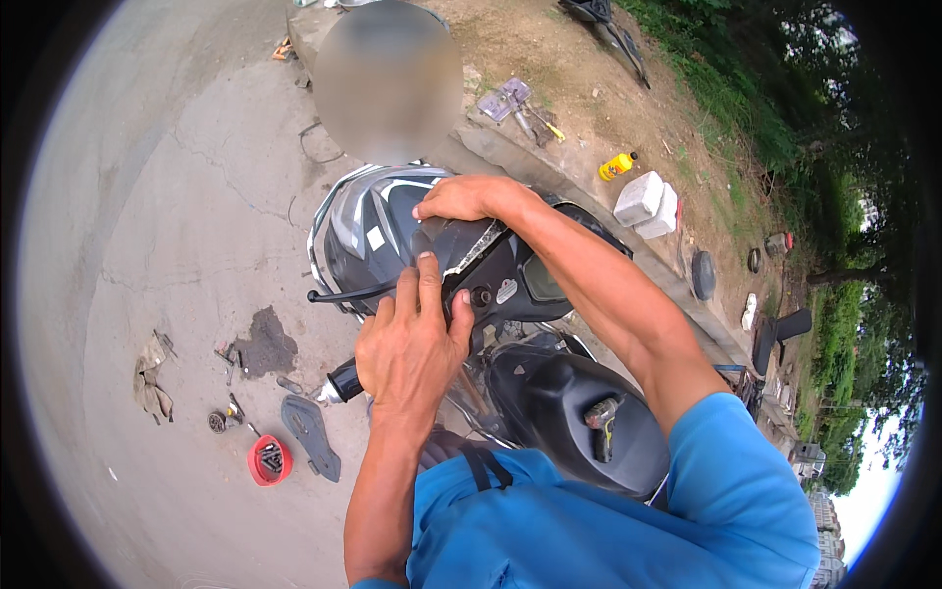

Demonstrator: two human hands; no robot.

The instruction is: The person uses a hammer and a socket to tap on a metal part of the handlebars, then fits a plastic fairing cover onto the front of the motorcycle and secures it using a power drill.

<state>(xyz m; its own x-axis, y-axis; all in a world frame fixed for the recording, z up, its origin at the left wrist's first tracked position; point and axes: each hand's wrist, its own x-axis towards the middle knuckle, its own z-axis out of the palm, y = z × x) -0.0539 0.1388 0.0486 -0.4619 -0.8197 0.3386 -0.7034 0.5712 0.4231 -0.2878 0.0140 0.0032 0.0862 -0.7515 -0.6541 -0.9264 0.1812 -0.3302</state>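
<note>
A motor scooter stands before me, with a black front cover (430, 235) edged by grey and white body panels (352, 250). My left hand (408, 335) lies on the cover's near side, fingers apart and thumb out. Beneath its wrist sticks out the black handlebar grip (344, 380), and a brake lever (349, 294) points left. My right hand (464, 199) rests on the far side of the cover; some of its fingers are hidden. Between the hands, a gap with a pale rough edge (477, 247) runs along the cover. A cordless drill (603, 427) lies on the black seat (548, 383).
On the concrete at left are a red bowl (269, 478) of small parts, a dark plastic panel (310, 438), a cloth (151, 377) and loose tools (232, 357). Along the right kerb stand a yellow bottle (615, 168) and white blocks (639, 199). A blurred round patch (388, 81) covers the area ahead.
</note>
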